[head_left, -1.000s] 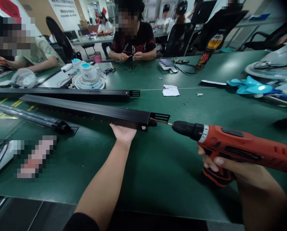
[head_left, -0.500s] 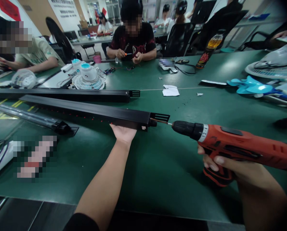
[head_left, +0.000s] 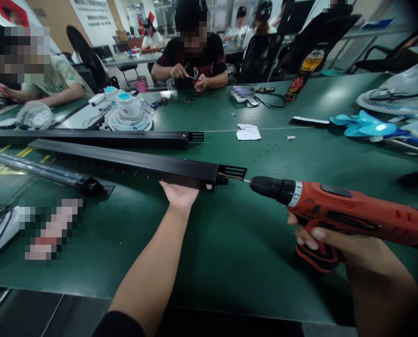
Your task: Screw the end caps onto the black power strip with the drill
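A long black rectangular bar [head_left: 135, 161] crosses the left half of the table, with a slotted bracket [head_left: 234, 171] and a short black knob at its near end. My left hand [head_left: 181, 193] supports and grips the bar from below close to that end; its fingers are hidden behind the bar. Wrapped around the handle of a red cordless drill [head_left: 345, 213] is my right hand [head_left: 321, 238]. The drill points left, and its thin bit [head_left: 247, 181] reaches the bracket end of the bar. Whether the bit touches a screw is too small to tell.
Behind lies a second black bar [head_left: 125, 139]. A clear-topped strip [head_left: 44, 167] rests at left. White fan parts [head_left: 130, 112], a paper scrap [head_left: 248, 132], blue fan blades [head_left: 365, 125] and a bottle [head_left: 305, 70] are on the table [head_left: 230, 267]. A person [head_left: 191, 51] works opposite.
My hands, the bar and the drill stay almost in place. Across the table, the person's hands and screwdriver have shifted slightly; the person at left has raised a hand a little.
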Demonstrator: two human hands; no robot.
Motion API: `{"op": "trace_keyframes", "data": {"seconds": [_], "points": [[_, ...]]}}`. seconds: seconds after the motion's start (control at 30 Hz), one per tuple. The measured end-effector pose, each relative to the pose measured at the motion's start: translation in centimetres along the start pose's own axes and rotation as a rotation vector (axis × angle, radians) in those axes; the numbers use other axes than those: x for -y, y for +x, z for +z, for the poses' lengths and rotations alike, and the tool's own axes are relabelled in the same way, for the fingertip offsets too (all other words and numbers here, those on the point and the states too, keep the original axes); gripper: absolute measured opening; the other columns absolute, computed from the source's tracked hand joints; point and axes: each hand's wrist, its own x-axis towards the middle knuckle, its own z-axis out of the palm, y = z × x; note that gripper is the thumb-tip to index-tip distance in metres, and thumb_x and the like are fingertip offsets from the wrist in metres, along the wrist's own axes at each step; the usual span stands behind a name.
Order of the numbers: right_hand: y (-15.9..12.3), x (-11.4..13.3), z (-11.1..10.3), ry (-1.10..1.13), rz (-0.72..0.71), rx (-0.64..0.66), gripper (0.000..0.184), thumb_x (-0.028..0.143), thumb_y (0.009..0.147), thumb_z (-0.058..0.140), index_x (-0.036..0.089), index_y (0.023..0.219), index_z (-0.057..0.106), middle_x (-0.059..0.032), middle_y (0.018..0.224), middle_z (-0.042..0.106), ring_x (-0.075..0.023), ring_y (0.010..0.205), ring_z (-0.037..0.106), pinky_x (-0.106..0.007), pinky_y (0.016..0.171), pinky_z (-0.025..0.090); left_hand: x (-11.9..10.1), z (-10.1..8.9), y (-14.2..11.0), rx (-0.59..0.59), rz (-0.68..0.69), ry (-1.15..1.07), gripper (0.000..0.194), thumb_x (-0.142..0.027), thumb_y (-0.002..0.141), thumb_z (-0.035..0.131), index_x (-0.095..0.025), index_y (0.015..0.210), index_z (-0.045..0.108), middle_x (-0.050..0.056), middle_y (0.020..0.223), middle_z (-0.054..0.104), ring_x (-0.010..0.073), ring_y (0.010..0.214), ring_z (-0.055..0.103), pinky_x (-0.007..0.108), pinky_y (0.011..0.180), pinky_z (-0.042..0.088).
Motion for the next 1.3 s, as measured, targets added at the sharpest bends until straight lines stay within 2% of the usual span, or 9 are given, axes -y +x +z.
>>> {"op": "trace_keyframes", "data": {"seconds": [0.1,0.23,0.5,0.67,0.8,0.93,1.07,1.2,1.3], "points": [[0.3,-1.0,-1.1,-0.016,-0.026,0.111,0.025,0.048,0.102,0.108,0.029,0.115,0.102,-0.0049,0.077,0.079,-0.0195,0.055,0.068,-0.032,0.051,0.066,0.1,-0.2,0.1,0.004,0.003,0.0,0.07,-0.078,0.121,0.039,-0.03,0.147,0.082,0.019,0.153,0.086,0.0446,0.165,0.074,0.068,0.134,0.066],[0.0,-1.6,-1.3,-0.02,-0.031,0.063,0.027,0.052,0.104,0.106,0.029,0.116,0.101,-0.0036,0.07,0.076,-0.0201,0.055,0.066,-0.032,0.054,0.067,0.1,-0.2,0.1,0.024,0.01,-0.008,0.071,-0.078,0.121,0.038,-0.031,0.151,0.081,0.018,0.153,0.086,0.0447,0.165,0.074,0.068,0.135,0.065],[0.6,-1.1,-1.9,-0.043,-0.03,0.147,0.023,0.049,0.106,0.105,0.029,0.117,0.101,-0.0075,0.085,0.086,-0.0199,0.058,0.071,-0.034,0.057,0.07,0.0,0.4,0.0,-0.022,-0.006,-0.025,0.075,-0.075,0.123,0.03,-0.028,0.149,0.081,0.02,0.156,0.085,0.042,0.168,0.072,0.065,0.137,0.064],[0.6,-1.3,-2.2,-0.042,0.019,0.141,0.028,0.052,0.105,0.105,0.028,0.118,0.101,-0.0063,0.076,0.082,-0.0227,0.058,0.074,-0.036,0.06,0.072,-0.1,0.5,-0.1,-0.026,-0.003,-0.038,0.077,-0.079,0.123,0.03,-0.029,0.149,0.082,0.018,0.154,0.086,0.0432,0.167,0.072,0.067,0.138,0.064],[0.3,-1.1,-1.3,-0.003,-0.012,0.071,0.028,0.05,0.102,0.109,0.027,0.115,0.101,-0.0087,0.1,0.09,-0.0168,0.057,0.072,-0.032,0.058,0.071,-0.2,1.0,-0.3,-0.047,-0.028,-0.07,0.078,-0.077,0.125,0.027,-0.028,0.149,0.083,0.017,0.153,0.087,0.0393,0.168,0.072,0.062,0.141,0.063],[0.4,-1.3,-1.3,0.011,-0.022,0.072,0.031,0.051,0.103,0.108,0.024,0.115,0.099,-0.0044,0.079,0.082,-0.0194,0.058,0.073,-0.034,0.064,0.075,-0.3,1.3,-0.6,-0.077,-0.035,-0.092,0.08,-0.078,0.126,0.025,-0.028,0.146,0.084,0.016,0.156,0.086,0.0389,0.169,0.072,0.062,0.14,0.063],[0.8,-1.9,-2.5,0.001,-0.025,0.171,0.029,0.048,0.105,0.106,0.024,0.12,0.097,-0.0097,0.096,0.091,-0.0201,0.059,0.077,-0.035,0.062,0.076,-0.2,1.1,-0.4,-0.063,-0.032,-0.085,0.08,-0.076,0.126,0.024,-0.027,0.147,0.084,0.017,0.156,0.087,0.0393,0.169,0.072,0.062,0.139,0.064],[0.8,-2.2,-2.8,-0.001,-0.022,0.178,0.027,0.048,0.108,0.103,0.026,0.123,0.097,-0.0053,0.081,0.084,-0.0219,0.061,0.078,-0.035,0.065,0.078,0.0,0.5,-0.1,-0.012,-0.025,-0.068,0.076,-0.075,0.124,0.029,-0.027,0.143,0.085,0.017,0.156,0.086,0.0405,0.166,0.073,0.063,0.138,0.064],[0.7,-1.9,-2.3,-0.017,-0.018,0.154,0.028,0.048,0.104,0.106,0.027,0.12,0.096,-0.007,0.092,0.088,-0.0194,0.059,0.076,-0.034,0.06,0.076,0.1,-0.1,0.3,0.009,-0.014,-0.06,0.072,-0.074,0.123,0.032,-0.028,0.139,0.085,0.017,0.156,0.086,0.0414,0.164,0.073,0.064,0.136,0.065]]}}
